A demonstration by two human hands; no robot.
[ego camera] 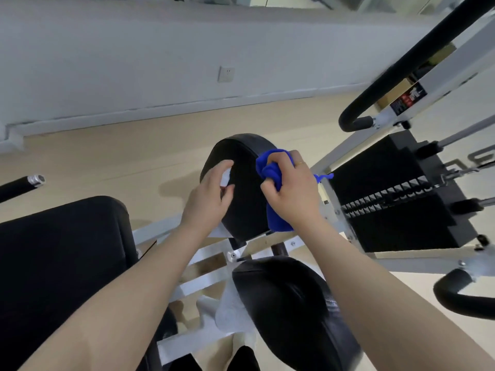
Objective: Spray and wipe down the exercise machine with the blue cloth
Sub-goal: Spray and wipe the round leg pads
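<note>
The exercise machine has a white frame [356,145] and black pads. My right hand [292,191] grips the bunched blue cloth [269,170] against the right edge of the upper black pad [242,167]. My left hand [211,194] curls round a small white spray bottle [226,178], mostly hidden by the fingers, held over the left side of the same pad. A second black pad [289,309] lies below, between my forearms.
A black seat [59,250] sits at lower left. The black weight stack [396,194] stands to the right, with black padded handles [401,65] above and at lower right. A bar end [37,180] pokes in at left. Behind lie beige floor and a white wall with a socket [226,74].
</note>
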